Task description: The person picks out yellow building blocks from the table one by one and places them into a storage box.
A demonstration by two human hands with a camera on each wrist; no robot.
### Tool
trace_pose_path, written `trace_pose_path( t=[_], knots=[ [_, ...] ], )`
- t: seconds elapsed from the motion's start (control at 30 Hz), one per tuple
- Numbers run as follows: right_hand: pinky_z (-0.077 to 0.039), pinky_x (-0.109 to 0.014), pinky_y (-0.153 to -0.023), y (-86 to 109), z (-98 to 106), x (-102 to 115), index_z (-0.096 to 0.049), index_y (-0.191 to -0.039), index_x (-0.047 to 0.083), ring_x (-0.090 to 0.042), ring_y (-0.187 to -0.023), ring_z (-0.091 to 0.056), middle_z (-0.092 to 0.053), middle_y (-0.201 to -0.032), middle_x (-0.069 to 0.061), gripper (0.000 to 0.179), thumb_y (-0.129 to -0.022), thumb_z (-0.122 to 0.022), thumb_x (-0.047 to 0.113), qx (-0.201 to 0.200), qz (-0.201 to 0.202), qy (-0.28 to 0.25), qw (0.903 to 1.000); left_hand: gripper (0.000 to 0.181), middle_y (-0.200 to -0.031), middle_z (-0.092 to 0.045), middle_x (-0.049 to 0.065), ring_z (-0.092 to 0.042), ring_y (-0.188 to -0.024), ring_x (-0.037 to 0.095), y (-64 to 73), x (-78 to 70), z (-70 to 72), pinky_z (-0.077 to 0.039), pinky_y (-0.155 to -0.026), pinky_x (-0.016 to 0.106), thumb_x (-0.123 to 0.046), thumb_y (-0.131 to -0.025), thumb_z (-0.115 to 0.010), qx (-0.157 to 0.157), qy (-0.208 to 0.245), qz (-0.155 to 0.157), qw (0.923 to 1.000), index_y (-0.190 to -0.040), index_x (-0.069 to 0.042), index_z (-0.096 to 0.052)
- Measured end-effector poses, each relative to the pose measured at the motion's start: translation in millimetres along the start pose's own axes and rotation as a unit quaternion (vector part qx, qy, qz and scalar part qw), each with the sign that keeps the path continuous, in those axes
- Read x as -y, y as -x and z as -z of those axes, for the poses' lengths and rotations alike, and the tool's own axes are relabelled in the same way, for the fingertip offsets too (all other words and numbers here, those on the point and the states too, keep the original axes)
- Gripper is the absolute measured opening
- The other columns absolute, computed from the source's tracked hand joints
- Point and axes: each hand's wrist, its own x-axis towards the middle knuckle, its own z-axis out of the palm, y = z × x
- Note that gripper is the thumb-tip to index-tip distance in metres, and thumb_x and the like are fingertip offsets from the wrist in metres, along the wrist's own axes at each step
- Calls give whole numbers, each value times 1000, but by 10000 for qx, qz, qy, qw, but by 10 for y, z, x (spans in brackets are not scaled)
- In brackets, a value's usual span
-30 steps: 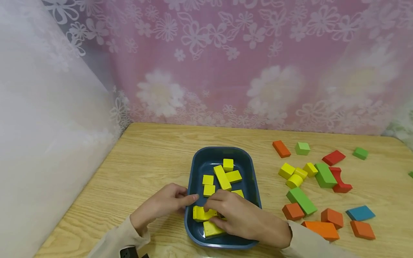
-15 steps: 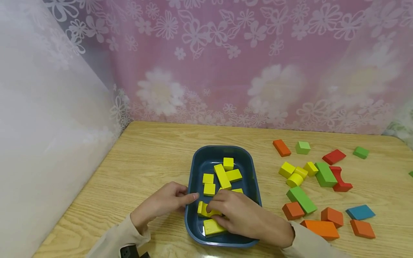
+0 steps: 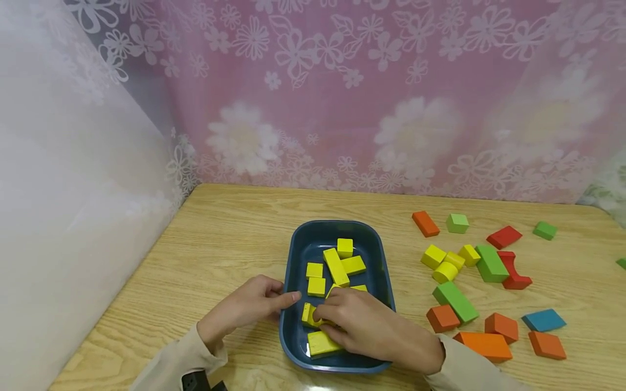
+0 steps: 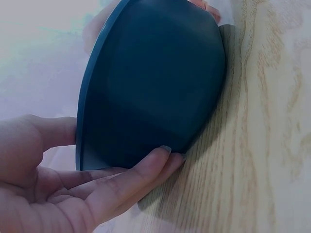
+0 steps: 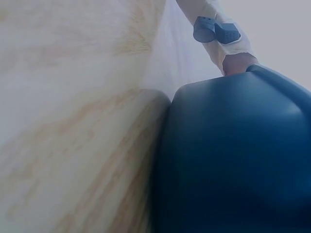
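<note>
A dark blue plastic tray (image 3: 288,255) with several yellow blocks stands on the wooden table. My left hand (image 3: 249,307) grips its left wall, thumb over the rim and fingers against the outside, as the left wrist view shows with the tray wall (image 4: 150,82). Inside the near half, my right hand (image 3: 364,326) pinches a yellow arch-shaped block (image 3: 308,314), largely hidden by the fingers. A flat yellow block (image 3: 320,344) lies just below it, partly under the hand. The right wrist view shows only the outer tray wall (image 5: 233,155) and the left sleeve (image 5: 209,43).
Farther up in the tray lie yellow cubes (image 3: 316,287) and a long yellow block (image 3: 336,267). Right of the tray are scattered yellow cylinders (image 3: 445,272), green blocks (image 3: 456,303), orange blocks (image 3: 484,346), a red arch (image 3: 513,271) and a blue block (image 3: 544,320). A floral curtain hangs behind.
My right hand has shifted the yellow arch block slightly to the right and away inside the tray, turning it a little. The left hand stays on the tray wall.
</note>
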Motion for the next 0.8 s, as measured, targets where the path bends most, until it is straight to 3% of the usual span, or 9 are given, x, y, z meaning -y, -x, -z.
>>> trace_pose_path(
  t=[0.2, 0.3, 0.4, 0.5, 0.6, 0.67, 0.8],
  knots=[
    [-50, -16, -75, 1, 7, 2, -71, -96, 15, -3, -80, -55, -66, -89, 13, 7, -90, -69, 15, -134, -30, -294, 9995, 38, -91, -73, 14, -72, -83, 25, 6, 5, 4, -60, -74, 37, -28, -98, -59, 23, -73, -76, 9999, -108, 7, -66],
    [-52, -18, -75, 3, 16, -30, -72, -96, 14, -4, -81, -58, -67, -92, 11, 8, -88, -70, 12, -677, 81, -843, 9941, 36, -91, -73, 13, -71, -83, 25, 10, 4, 7, -60, -74, 37, -27, -98, -58, 15, -153, -87, 9998, -107, 7, -67],
    [-55, -22, -73, 10, 54, -123, -71, -97, 11, -5, -81, -60, -69, -93, 8, 11, -87, -72, 6, -1342, 218, -1294, 9822, 36, -91, -72, 13, -71, -82, 24, 9, 11, 7, -60, -74, 36, -28, -98, -58, 6, -175, -57, 9998, -106, 6, -67],
    [-57, -28, -71, 32, 195, -280, -71, -97, 9, -9, -82, -62, -70, -93, 5, 14, -85, -73, 3, -1927, 144, -1084, 9751, 38, -92, -72, 12, -71, -82, 23, 4, 11, 1, -60, -74, 35, -30, -98, -59, 5, -164, -23, 9999, -107, 6, -67],
    [-57, -34, -73, 103, 431, -479, -71, -97, 8, -15, -87, -63, -70, -94, 2, 15, -83, -74, 3, -2225, -386, -354, 9735, 40, -92, -73, 12, -72, -83, 23, -1, 5, -8, -60, -74, 35, -31, -97, -60, -16, -154, 1, 9999, -108, 6, -67],
    [-56, -40, -75, 183, 593, -631, -71, -99, 6, -22, -89, -64, -70, -96, -3, 18, -82, -75, 4, -2151, -986, 164, 9715, 40, -92, -73, 12, -72, -82, 23, -2, 5, -9, -60, -73, 35, -31, -97, -60, -27, -143, 0, 9999, -108, 7, -67],
    [-55, -47, -74, 391, 791, -966, -68, -107, 0, -33, -91, -63, -69, -100, -15, 27, -82, -75, 4, -1090, -2135, 698, 9683, 40, -92, -72, 11, -71, -81, 22, -3, 10, 0, -60, -73, 35, -31, -97, -59, -68, -250, -3, 9997, -108, 6, -67]
  ],
)
